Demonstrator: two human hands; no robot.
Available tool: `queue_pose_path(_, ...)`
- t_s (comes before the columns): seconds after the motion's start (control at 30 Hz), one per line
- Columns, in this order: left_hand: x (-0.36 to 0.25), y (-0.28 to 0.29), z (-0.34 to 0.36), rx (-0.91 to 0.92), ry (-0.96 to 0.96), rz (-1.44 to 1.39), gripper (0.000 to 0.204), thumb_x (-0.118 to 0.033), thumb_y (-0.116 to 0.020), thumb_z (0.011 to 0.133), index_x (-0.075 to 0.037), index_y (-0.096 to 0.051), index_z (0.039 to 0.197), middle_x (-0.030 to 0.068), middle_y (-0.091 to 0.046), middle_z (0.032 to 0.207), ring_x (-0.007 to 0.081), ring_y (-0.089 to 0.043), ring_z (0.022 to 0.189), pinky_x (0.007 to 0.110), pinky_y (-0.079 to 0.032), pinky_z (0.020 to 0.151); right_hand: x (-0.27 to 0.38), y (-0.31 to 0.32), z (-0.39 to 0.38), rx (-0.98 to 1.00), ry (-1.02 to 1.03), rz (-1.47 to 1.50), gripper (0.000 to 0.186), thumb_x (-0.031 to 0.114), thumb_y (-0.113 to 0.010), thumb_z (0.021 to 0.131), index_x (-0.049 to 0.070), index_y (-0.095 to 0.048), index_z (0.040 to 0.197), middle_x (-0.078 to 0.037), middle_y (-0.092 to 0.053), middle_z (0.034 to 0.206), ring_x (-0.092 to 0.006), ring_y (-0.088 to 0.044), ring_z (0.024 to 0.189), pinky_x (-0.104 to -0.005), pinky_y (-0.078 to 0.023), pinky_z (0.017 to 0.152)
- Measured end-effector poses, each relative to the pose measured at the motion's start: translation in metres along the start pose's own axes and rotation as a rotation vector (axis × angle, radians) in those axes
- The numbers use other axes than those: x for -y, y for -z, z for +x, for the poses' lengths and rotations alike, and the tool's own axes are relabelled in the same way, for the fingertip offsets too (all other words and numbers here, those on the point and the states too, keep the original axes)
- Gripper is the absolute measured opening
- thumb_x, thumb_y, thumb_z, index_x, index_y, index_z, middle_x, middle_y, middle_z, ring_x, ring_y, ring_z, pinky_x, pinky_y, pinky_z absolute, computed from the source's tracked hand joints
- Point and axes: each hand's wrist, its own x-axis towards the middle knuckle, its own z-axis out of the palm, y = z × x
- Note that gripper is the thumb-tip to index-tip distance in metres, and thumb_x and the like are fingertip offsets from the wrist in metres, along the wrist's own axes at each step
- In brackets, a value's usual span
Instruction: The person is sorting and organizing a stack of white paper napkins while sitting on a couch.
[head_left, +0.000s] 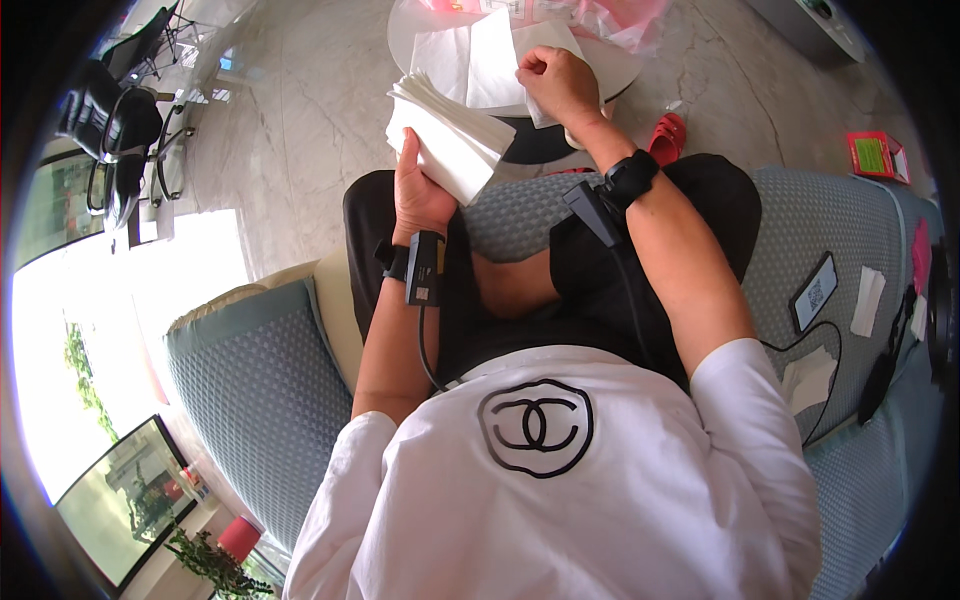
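My left hand (422,195) grips a thick stack of white folded paper tissues (455,145), thumb on top, the layers fanning out at the far edge. Farther off and to the right, my right hand (560,85) is closed in a pinch at the edge of a white paper tissue (492,60). That tissue is partly unfolded, with creases and a raised flap, over a round white table (402,40). The curled fingers of my right hand hide part of it.
Pink plastic packaging (625,22) lies on the table's far side. A red shoe (667,138) is on the floor. On the blue quilted sofa (790,220) at right are a phone (814,292), a cable, crumpled tissues (810,378) and a red box (878,156). Office chairs (130,125) stand far left.
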Motion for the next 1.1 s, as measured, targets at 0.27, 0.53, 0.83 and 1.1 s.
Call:
queue_pose_path(0.27, 0.002, 0.002, 0.003, 0.007, -0.009, 0.028, 0.046, -0.034, -0.044, 0.09, -0.006, -0.037, 0.126, 0.0083, -0.046, 0.123, 0.0237, -0.044, 0.112, 0.036, -0.034, 0.097, 0.005, 0.067, 0.021, -0.106, 0.002, -0.058, 0.018, 0.022, -0.058, 0.069, 0.006, -0.06, 0.077, -0.008, -0.063, 0.076, -0.0265, -0.061, 0.068, -0.0353, -0.048, 0.062)
queue_pose_path(0.53, 0.001, 0.003, 0.003, -0.015, 0.006, 0.005, 0.045, -0.034, -0.043, 0.09, -0.007, -0.036, 0.126, 0.0086, -0.045, 0.123, 0.0242, -0.044, 0.112, 0.037, -0.034, 0.097, 0.024, 0.095, 0.011, -0.211, 0.13, -0.501, 0.016, 0.011, -0.058, 0.069, 0.003, -0.054, 0.082, -0.015, -0.059, 0.081, -0.0321, -0.059, 0.076, -0.0398, -0.047, 0.064)
queue_pose_path(0.83, -0.002, 0.009, 0.009, 0.0, 0.027, -0.016, 0.045, -0.033, -0.045, 0.089, -0.008, -0.037, 0.126, 0.008, -0.047, 0.122, 0.0234, -0.045, 0.111, 0.036, -0.035, 0.096, 0.033, 0.05, -0.008, 0.017, 0.288, -0.245, 0.021, 0.029, -0.059, 0.073, 0.009, -0.06, 0.074, -0.012, -0.061, 0.069, -0.0271, -0.06, 0.072, -0.0397, -0.048, 0.061)
queue_pose_path(1.1, -0.002, -0.005, 0.007, 0.113, -0.018, -0.041, 0.045, -0.035, -0.046, 0.089, -0.008, -0.039, 0.125, 0.0071, -0.048, 0.121, 0.023, -0.046, 0.11, 0.037, -0.037, 0.095, -0.009, 0.052, 0.006, 0.046, 0.017, -0.524, 0.029, 0.035, -0.059, 0.077, 0.01, -0.059, 0.09, -0.006, -0.064, 0.089, -0.0263, -0.061, 0.079, -0.0377, -0.048, 0.067)
